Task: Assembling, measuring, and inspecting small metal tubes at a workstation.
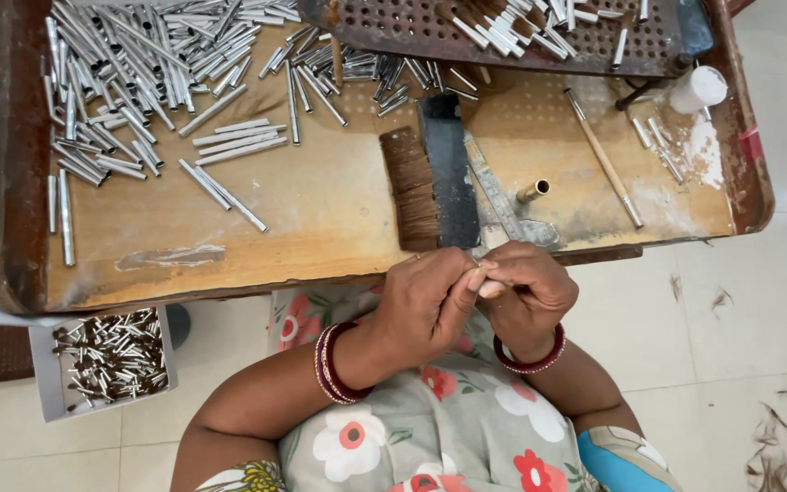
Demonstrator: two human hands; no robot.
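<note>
While both hands meet at lower centre, left hand and right hand pinch a small pale piece together, close to the tabletop edge, metal tubes within reach at upper left

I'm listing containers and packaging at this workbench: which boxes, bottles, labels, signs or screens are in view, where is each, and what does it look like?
Open box: on the floor, lower left beside the bench; shallow, grey-white, rectangular, filled with short silver tubes with dark tips.
Small bottle: top right corner of the wooden tray; white, cylindrical, lying tilted, white powder spilled beside it.
Labels, signs, screens: none visible.
</note>
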